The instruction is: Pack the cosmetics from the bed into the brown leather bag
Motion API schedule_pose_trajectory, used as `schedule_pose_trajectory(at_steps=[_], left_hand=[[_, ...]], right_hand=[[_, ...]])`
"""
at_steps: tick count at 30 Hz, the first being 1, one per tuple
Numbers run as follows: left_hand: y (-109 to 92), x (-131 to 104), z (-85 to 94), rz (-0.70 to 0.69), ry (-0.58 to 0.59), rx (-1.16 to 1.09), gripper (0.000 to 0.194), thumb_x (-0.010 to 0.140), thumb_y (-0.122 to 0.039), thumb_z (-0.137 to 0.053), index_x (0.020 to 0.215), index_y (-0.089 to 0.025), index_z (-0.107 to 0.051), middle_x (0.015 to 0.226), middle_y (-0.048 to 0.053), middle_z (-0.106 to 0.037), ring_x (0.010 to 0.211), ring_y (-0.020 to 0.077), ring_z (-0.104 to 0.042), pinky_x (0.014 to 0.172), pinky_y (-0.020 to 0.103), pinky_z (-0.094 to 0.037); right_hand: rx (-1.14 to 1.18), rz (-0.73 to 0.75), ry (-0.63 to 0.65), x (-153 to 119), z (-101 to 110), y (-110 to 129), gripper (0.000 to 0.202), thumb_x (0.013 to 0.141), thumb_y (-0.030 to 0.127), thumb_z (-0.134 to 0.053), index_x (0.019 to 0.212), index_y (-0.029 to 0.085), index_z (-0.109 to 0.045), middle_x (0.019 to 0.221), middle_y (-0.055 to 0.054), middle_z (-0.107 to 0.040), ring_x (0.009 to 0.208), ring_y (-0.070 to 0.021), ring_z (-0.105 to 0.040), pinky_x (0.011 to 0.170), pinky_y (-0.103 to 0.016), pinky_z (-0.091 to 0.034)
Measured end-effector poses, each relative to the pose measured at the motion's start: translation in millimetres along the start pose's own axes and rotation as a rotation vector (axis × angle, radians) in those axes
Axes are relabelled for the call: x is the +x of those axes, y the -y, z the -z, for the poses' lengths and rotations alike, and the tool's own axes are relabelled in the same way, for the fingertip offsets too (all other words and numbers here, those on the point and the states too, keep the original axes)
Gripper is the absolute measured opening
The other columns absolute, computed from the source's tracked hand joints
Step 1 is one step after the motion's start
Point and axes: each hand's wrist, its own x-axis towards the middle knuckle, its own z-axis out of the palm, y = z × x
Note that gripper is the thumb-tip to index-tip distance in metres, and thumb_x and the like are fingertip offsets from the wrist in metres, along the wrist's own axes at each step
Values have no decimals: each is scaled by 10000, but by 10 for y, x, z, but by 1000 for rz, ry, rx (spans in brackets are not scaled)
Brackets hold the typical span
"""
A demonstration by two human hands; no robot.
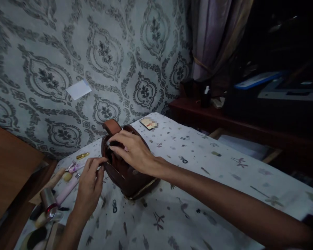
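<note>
Near mid-frame, the left hand [90, 178] pinches the brown bag [125, 178] while the right hand [131, 147], slightly parted at the tips, reaches inside, its hold unclear.

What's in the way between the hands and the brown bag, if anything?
Nothing I can see. The left hand touches the edge of the brown bag, and the right hand is at its open top. The silver bottle lies left of the left hand, not between.

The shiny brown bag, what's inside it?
In the open, shiny brown bag, fingers of the bare right hand reach into the dark brown inside. That hand and the shadows cover the rest, so I can't tell what else is there.
</note>
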Motion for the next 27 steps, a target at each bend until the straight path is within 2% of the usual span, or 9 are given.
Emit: schedule_pose_trajectory(at_steps=[6,12,17,23,27], left_hand=[[-45,-11,-15,28,-22,-5,234,974,-254,-400,1105,-241,-594,1008,52,-575,972,211,-567,824,322,-469],[-65,-28,-35,45,-38,-38,255,976,-257,-398,1128,-242,-602,1035,57,-584,1006,216,-568,817,317,-474],[-61,-37,-38,69,-43,-56,272,971,-260,-398,1138,-241,-613,1004,59,-586,979,218,-572,807,327,-483],[-71,-62,-54,96,-60,-106,286,961,-272,-406,1146,-254,-625,1007,57,-579,977,218,-575,840,341,-490],[-81,-78,-51,108,-56,-139,299,956,-266,-407,1163,-261,-624,1010,56,-567,981,216,-569,855,351,-489]], right_hand=[[-206,-20,255,73,-182,-43,150,953,154,-523,1039,149,-646,1010,-71,-599,904,-163,-587,787,-258,-433],[-368,-89,510,124,-322,-108,233,928,96,-477,1024,146,-684,1009,-102,-677,866,-182,-636,677,-258,-401],[-399,-268,547,216,-278,-83,230,940,193,-516,1072,168,-703,995,-113,-733,936,-217,-685,709,-262,-422],[-446,-242,587,228,-257,-15,270,909,160,-536,1121,186,-701,1020,-129,-740,978,-261,-697,713,-282,-439],[-471,-259,607,206,-265,31,258,896,127,-514,1043,179,-719,974,-131,-742,929,-259,-704,674,-281,-442]])
